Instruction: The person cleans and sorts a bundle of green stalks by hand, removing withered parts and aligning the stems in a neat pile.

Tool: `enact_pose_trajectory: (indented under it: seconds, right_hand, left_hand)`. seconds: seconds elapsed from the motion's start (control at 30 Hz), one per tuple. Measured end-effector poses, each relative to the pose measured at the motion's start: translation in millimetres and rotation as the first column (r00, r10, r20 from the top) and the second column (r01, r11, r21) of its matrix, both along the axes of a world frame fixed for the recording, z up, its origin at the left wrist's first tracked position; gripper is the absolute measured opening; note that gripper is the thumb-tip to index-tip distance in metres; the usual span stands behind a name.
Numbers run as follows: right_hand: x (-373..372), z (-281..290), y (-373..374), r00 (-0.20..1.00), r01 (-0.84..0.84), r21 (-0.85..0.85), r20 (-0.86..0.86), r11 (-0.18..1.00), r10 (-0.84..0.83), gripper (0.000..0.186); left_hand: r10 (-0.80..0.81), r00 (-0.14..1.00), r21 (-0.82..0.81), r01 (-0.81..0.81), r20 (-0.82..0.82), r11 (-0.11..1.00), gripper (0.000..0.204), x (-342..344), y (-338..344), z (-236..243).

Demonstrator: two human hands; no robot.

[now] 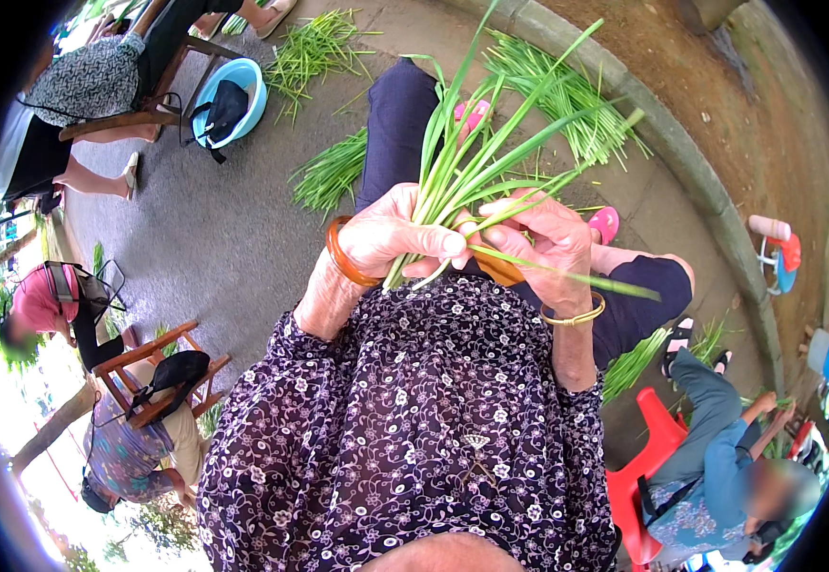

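My left hand, with an orange-brown bangle at its wrist, is closed round a bunch of long green garlic chives. The leaves fan upward and to the right, and the pale stem ends stick out below the fingers. Close beside it, my right hand, with a gold-coloured bangle, pinches a chive leaf that trails off to the right. Both hands are held over my lap, thumbs near each other. Some of the right fingertips are hidden among the leaves.
Piles of cut chives lie on the pavement: a large heap by the curb, another beside my left leg. A blue basin holding a black bag stands at the upper left. Other people sit around, one on a red chair.
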State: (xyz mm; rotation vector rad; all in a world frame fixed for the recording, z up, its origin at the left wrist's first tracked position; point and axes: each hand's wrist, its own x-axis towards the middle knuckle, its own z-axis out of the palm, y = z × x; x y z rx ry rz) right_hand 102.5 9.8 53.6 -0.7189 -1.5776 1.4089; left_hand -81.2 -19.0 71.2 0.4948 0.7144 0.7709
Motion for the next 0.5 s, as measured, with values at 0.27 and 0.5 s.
enact_pose_trajectory:
  seconds: [0.27, 0.5]
  right_hand:
    - [0.1, 0.5, 3.5, 0.992, -0.015, 0.22, 0.126, 0.975, -0.013, 0.021]
    - [3.4, 0.8, 2.2, 0.951, 0.02, 0.325, 0.286, 0.946, -0.118, 0.023]
  left_hand:
    - [0.021, 0.977, 0.06, -0.008, -0.21, 0.998, 0.025, 1.1, -1.4, 2.7]
    - [0.113, 0.917, 0.126, -0.069, -0.383, 0.99, 0.023, 3.4, -0.1, 1.6]
